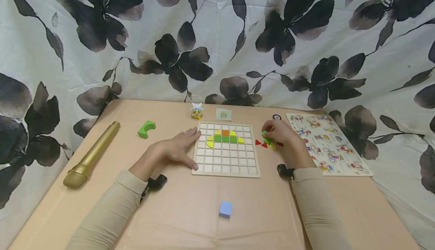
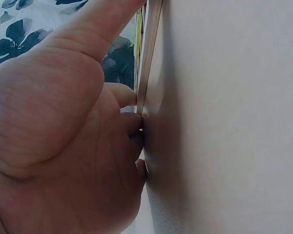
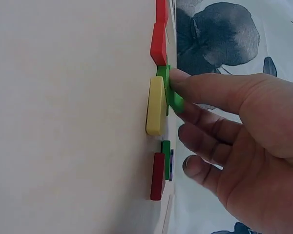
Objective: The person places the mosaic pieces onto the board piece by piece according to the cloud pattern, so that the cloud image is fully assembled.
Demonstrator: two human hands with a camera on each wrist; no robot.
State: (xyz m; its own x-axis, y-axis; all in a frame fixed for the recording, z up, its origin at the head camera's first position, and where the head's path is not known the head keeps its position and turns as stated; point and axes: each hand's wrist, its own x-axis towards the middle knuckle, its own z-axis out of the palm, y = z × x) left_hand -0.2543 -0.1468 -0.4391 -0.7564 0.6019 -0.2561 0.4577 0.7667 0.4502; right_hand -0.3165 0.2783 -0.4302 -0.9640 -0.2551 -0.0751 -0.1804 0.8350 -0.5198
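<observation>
Right hand (image 1: pixel 280 132) pinches a green piece (image 3: pixel 172 92) off the small heap of red, yellow and green pieces (image 1: pixel 268 143) lying just beside the right edge of the grid board (image 1: pixel 225 168); the board's open cells lie to that hand's left. Left hand (image 1: pixel 176 148) rests flat, fingers straight, touching the board's left edge. Surface: tan table (image 1: pixel 190 212), floral cloth (image 1: pixel 217 34) behind; gold microphone (image 1: pixel 91 155) near the left edge.

left hand (image 1: pixel 176 148) flat, fingers straight; right hand (image 1: pixel 280 133) pinching
</observation>
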